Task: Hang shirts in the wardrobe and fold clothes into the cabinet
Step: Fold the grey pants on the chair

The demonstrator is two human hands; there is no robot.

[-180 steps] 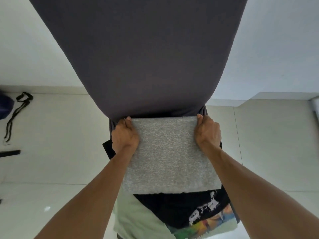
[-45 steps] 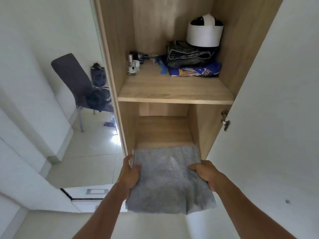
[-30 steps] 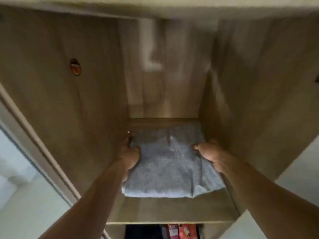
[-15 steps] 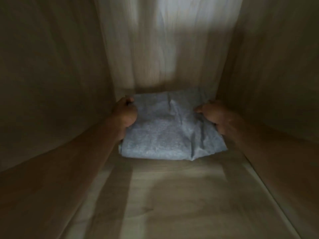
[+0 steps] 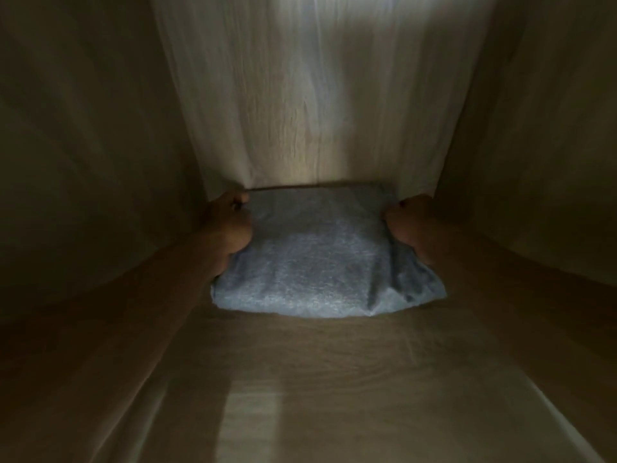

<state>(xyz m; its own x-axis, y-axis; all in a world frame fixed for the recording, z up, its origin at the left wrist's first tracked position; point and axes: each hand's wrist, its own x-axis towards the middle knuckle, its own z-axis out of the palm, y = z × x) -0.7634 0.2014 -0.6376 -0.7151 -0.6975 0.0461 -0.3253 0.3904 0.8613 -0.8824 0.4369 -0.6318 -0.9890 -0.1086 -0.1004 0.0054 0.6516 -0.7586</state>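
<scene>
A folded grey garment (image 5: 317,255) lies flat on the wooden shelf (image 5: 317,379) inside the cabinet, its far edge against the back panel. My left hand (image 5: 230,225) grips the garment's left far corner with curled fingers. My right hand (image 5: 412,225) grips its right far corner the same way. Both forearms reach in along the shelf from the near side. The fingertips under the cloth are hidden.
The compartment is dim and narrow. Wooden side walls (image 5: 83,162) stand close on both sides, and the pale back panel (image 5: 317,95) closes the far end. Bare shelf board lies in front of the garment.
The garment went from the chair to the cabinet and now lies on the lower shelf. In the last half second both hands pushed it back to the rear panel and it flattened.
</scene>
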